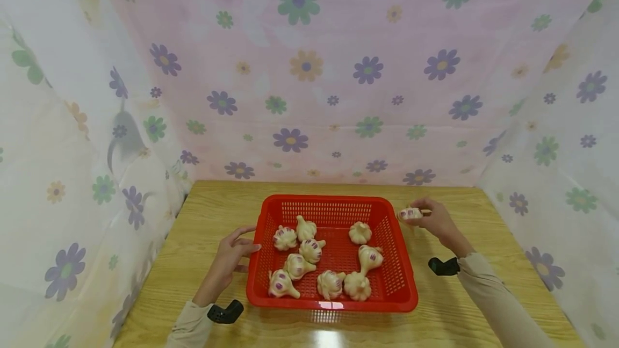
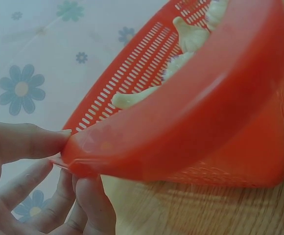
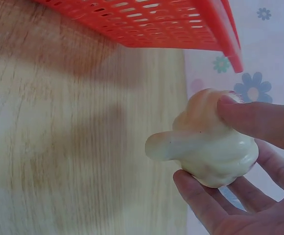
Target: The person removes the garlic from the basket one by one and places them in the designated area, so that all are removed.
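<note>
Left hand (image 1: 227, 262) pinches rim of red perforated basket (image 1: 290, 303) between thumb and fingers; right hand (image 1: 437, 221), fingers part-curled, grips garlic bulb (image 3: 208, 144) beside basket.

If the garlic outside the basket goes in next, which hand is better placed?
Probably the right hand: it holds that garlic bulb just beside the red basket. The left hand grips the basket's opposite rim.
</note>
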A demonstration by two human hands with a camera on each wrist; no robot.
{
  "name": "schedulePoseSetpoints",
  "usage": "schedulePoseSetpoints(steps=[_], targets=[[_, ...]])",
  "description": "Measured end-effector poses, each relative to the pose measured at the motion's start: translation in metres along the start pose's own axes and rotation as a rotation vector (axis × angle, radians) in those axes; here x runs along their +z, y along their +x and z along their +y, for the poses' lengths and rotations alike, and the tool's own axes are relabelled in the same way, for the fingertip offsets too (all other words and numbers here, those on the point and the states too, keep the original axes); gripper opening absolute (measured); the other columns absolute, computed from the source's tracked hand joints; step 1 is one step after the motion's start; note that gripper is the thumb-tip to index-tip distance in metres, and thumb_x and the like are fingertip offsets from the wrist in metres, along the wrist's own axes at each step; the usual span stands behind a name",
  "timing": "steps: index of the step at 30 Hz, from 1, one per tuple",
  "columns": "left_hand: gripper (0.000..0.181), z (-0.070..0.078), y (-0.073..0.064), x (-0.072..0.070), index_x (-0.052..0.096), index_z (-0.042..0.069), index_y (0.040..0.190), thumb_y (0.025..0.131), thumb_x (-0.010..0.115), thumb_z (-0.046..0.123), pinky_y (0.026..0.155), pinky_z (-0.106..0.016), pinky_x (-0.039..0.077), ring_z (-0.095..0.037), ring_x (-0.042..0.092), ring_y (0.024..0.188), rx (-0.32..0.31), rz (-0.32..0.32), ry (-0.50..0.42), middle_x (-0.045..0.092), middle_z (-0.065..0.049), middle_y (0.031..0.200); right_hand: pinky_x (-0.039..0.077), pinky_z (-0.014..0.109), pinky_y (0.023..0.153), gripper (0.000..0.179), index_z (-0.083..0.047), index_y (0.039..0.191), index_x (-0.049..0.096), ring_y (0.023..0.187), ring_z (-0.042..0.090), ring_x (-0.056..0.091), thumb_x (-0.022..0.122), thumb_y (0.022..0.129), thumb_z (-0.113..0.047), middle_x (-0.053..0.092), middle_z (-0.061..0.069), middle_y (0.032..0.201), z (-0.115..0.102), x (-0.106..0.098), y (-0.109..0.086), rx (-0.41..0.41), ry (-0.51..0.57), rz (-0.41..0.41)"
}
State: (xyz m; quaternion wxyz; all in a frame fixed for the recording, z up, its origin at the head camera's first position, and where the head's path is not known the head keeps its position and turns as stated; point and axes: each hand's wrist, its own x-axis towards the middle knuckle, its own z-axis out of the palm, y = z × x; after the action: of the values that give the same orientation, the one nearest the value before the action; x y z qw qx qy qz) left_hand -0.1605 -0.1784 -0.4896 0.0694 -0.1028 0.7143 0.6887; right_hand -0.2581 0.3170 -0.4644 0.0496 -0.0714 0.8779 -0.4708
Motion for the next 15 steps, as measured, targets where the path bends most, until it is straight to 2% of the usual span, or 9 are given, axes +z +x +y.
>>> schedulePoseSetpoints(steps=[4, 11, 15], targets=[[0.052, 0.002, 0.000, 0.000, 0.054, 0.014, 0.130, 0.081, 0.071, 0.018, 0.054, -0.042, 0.055, -0.026, 0.064, 0.075, -0.010, 0.010, -0.003, 0.065, -0.013, 0.099, 0.052, 0.045, 0.080, 0.045, 0.006, 0.121, 0.050, 0.111, 0.048, 0.047, 0.070, 0.086, -0.015, 0.047, 0.028, 0.124, 0.005, 0.004, 0.002, 0.000, -0.006, 0.017], [0.050, 0.005, -0.003, 0.002, 0.057, 0.017, 0.128, 0.081, 0.071, 0.013, 0.054, -0.042, 0.055, -0.027, 0.065, 0.078, -0.089, 0.029, -0.033, 0.065, -0.014, 0.101, 0.050, 0.049, 0.082, 0.048, 0.009, 0.124, 0.047, 0.112, 0.050, 0.046, 0.069, 0.086, -0.012, 0.045, 0.031, 0.124, 0.015, 0.008, 0.002, 0.011, -0.001, 0.031], [0.050, 0.006, -0.002, 0.001, 0.056, 0.017, 0.129, 0.082, 0.071, 0.012, 0.054, -0.042, 0.055, -0.027, 0.064, 0.077, -0.077, 0.028, -0.039, 0.065, -0.016, 0.102, 0.048, 0.053, 0.085, 0.046, 0.009, 0.122, 0.048, 0.113, 0.051, 0.045, 0.069, 0.086, -0.010, 0.046, 0.030, 0.122, 0.020, 0.011, 0.005, 0.014, -0.002, 0.055]])
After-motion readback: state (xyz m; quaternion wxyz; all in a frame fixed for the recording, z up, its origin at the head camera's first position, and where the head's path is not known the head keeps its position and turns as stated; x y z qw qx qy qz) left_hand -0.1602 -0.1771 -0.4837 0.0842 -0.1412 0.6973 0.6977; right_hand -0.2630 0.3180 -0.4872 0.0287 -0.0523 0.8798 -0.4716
